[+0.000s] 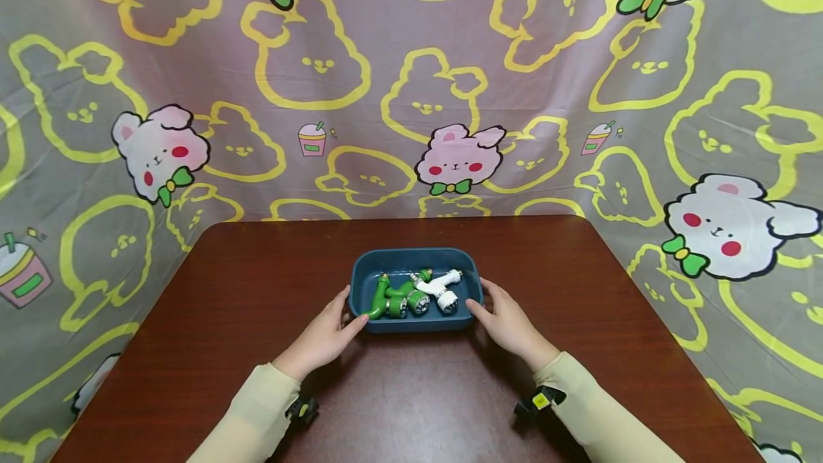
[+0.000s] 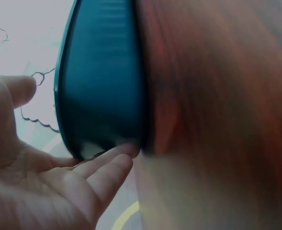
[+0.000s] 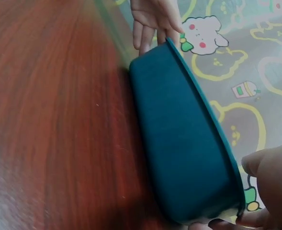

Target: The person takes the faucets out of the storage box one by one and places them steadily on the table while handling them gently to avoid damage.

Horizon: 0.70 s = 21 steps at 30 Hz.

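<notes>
A dark blue rectangular plastic tub (image 1: 414, 326) with rounded corners is near the middle of the table. Inside it lie several toy-like pipe or tap pieces: a green one (image 1: 378, 297) at the left, another green one (image 1: 418, 300) in the middle and a white one (image 1: 444, 286) at the right. My left hand (image 1: 324, 333) holds the tub's left end, fingers along the outer wall, thumb at the front corner. At the opposite end my right hand (image 1: 511, 321) holds it, thumb over the rim, fingers mostly hidden. Whether the tub's base touches the table is unclear.
The dark brown wooden table (image 1: 257, 263) has rounded far corners. Behind it and on both sides hangs a grey-pink cloth (image 1: 386, 34) printed with yellow outlines and rabbit faces. A small dark wrist camera (image 1: 302, 409) sits at the left cuff, another camera (image 1: 539, 400) at the right.
</notes>
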Available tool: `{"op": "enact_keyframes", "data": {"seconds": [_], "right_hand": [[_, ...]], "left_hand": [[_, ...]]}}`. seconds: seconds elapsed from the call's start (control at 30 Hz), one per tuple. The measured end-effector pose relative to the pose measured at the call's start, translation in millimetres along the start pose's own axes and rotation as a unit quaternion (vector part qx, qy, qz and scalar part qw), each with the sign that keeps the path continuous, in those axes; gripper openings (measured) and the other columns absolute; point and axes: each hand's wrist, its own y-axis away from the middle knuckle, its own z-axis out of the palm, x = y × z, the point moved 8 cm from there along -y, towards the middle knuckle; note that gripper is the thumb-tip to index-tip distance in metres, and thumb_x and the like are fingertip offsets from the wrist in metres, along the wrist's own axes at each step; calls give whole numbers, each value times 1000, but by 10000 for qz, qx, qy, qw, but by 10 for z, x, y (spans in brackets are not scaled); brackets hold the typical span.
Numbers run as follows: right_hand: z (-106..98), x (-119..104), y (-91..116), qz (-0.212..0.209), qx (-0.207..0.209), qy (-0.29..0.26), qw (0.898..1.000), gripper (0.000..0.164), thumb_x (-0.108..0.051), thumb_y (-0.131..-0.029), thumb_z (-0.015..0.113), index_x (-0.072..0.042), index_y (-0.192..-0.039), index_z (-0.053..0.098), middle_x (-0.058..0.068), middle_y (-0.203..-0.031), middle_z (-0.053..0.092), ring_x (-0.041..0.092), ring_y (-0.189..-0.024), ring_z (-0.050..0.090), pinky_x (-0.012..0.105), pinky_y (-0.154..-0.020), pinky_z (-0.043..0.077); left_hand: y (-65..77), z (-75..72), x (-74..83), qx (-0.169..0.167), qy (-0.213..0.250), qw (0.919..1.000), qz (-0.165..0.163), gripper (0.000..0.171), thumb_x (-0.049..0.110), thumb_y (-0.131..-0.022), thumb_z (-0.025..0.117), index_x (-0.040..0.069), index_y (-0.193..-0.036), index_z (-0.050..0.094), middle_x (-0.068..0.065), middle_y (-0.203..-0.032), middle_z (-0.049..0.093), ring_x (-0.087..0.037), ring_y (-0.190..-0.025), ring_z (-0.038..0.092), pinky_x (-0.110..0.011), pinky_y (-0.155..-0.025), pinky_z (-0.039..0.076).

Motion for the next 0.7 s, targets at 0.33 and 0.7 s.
{"op": "enact_keyframes", "data": {"seconds": [0.33,0.7], "right_hand": [[-148,-69,-21,-298,192,499,9981,62,-28,-103,64,6,-150,44,26,-138,57,38,-123,63,55,-106,50],[-318,-77,-42,-419,468,576,9964,48,-29,-103,65,-2,-142,57,21,-139,58,38,-122,64,54,-101,55]], "left_hand": [[-13,-180,73,526,-1152,9919,109,65,34,-102,65,-6,-149,44,-25,-149,50,-38,-135,55,-56,-112,45],[-12,-242,188,1004,-1548,9807,644,58,32,-97,72,-1,-141,55,-18,-139,57,-32,-126,62,-52,-106,52]]}}
